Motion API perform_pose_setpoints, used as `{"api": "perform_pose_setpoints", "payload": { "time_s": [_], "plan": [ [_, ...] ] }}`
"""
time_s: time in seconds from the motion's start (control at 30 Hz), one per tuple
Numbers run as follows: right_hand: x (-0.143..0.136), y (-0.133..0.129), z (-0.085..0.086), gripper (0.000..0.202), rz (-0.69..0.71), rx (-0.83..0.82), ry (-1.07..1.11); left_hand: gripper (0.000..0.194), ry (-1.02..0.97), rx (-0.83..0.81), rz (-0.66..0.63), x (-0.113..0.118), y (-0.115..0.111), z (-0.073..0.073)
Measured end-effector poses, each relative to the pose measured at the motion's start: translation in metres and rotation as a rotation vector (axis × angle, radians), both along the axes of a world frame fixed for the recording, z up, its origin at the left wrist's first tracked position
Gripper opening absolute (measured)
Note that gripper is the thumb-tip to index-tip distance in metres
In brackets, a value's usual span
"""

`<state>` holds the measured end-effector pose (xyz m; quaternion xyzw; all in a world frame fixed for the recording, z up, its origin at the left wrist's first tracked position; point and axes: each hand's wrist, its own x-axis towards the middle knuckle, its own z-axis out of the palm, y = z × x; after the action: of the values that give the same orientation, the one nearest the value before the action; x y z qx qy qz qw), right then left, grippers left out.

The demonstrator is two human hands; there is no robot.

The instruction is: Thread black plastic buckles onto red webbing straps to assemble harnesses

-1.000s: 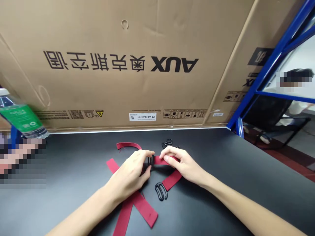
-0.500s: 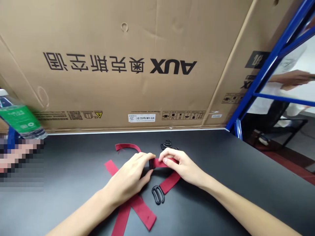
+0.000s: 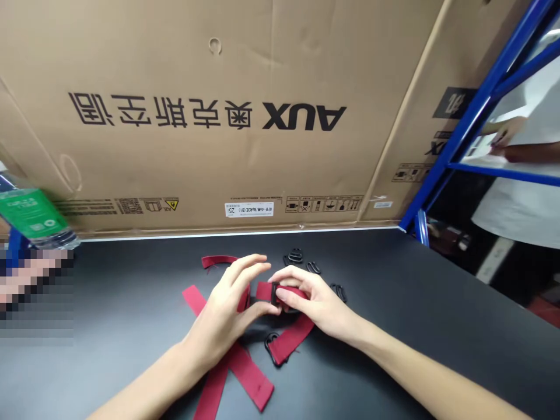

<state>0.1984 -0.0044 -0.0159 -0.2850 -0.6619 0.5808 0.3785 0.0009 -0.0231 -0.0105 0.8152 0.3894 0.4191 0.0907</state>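
Observation:
My right hand point(image 3: 321, 300) pinches a red webbing strap point(image 3: 263, 290) with a black slide buckle point(image 3: 275, 293) around it. A short strap end pokes out of the buckle to the left. My left hand point(image 3: 225, 300) is open, fingers raised and apart, its thumb tip at the buckle's lower edge. The strap's other end point(image 3: 289, 339) hangs down below my right hand, over a black hook buckle point(image 3: 272, 357) that it partly covers. More red straps point(image 3: 251, 373) lie crossed beneath my left hand and wrist.
Several loose black buckles point(image 3: 313, 267) lie behind my right hand on the black tabletop point(image 3: 394, 303). A large cardboard box point(image 3: 245, 163) stands along the back edge. At left is a green-labelled bottle point(image 3: 32, 216); at right, a blue frame point(image 3: 464, 134) with a person beyond.
My left fingers have let go of the buckle and spread. The buckle now sits nearer my right fingers, with strap showing on its left side. The hanging strap end has moved over the hook buckle.

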Motion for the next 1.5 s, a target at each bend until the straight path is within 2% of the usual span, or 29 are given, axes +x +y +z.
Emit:
{"api": "perform_pose_setpoints", "payload": {
  "time_s": [0.07, 0.13, 0.2, 0.37, 0.47, 0.53, 0.6, 0.67, 0.73, 0.9, 1.07, 1.17, 1.43, 1.5],
  "plan": [
    [0.0, 0.002, -0.002, 0.036, -0.007, -0.039, 0.04, 0.019, -0.088, -0.183, -0.014, 0.001, 0.002, 0.003],
    [0.0, 0.004, -0.003, 0.038, -0.011, -0.07, 0.063, 0.019, -0.185, -0.344, -0.036, 0.0, 0.005, 0.006],
    [0.0, 0.005, -0.003, 0.04, -0.034, -0.093, 0.072, 0.019, -0.315, -0.434, -0.003, -0.001, 0.008, 0.009],
    [0.002, 0.008, 0.0, 0.043, -0.179, -0.124, 0.093, 0.026, -0.549, -0.476, 0.178, -0.007, 0.013, 0.012],
    [0.003, 0.009, 0.001, 0.046, -0.228, -0.138, 0.099, 0.037, -0.693, -0.511, 0.263, -0.006, 0.01, 0.014],
    [0.003, 0.009, 0.001, 0.045, -0.25, -0.154, 0.098, 0.044, -0.812, -0.56, 0.25, -0.002, 0.006, 0.015],
    [0.002, 0.008, 0.001, 0.043, -0.26, -0.169, 0.101, 0.042, -0.839, -0.62, 0.165, 0.004, 0.0, 0.016],
    [0.001, 0.007, 0.001, 0.043, -0.243, -0.174, 0.11, 0.032, -0.732, -0.643, 0.074, 0.01, -0.005, 0.015],
    [0.0, 0.006, 0.0, 0.043, -0.197, -0.176, 0.116, 0.024, -0.568, -0.586, 0.052, 0.013, -0.008, 0.013],
    [-0.004, 0.001, -0.001, 0.038, -0.093, -0.166, 0.127, 0.035, -0.219, -0.287, 0.151, 0.007, -0.005, 0.003],
    [-0.007, -0.002, -0.003, 0.034, -0.108, -0.173, 0.183, 0.049, 0.152, -0.063, 0.075, -0.003, 0.001, -0.007],
    [-0.008, -0.002, -0.004, 0.037, -0.118, -0.183, 0.21, 0.049, 0.285, -0.001, 0.055, -0.004, 0.002, -0.012],
    [-0.009, -0.004, -0.002, 0.039, -0.148, -0.201, 0.181, 0.05, 0.633, 0.17, 0.126, -0.001, 0.001, -0.019],
    [-0.01, -0.005, -0.002, 0.039, -0.15, -0.21, 0.171, 0.053, 0.651, 0.209, 0.136, 0.001, 0.0, -0.02]
  ]
}}
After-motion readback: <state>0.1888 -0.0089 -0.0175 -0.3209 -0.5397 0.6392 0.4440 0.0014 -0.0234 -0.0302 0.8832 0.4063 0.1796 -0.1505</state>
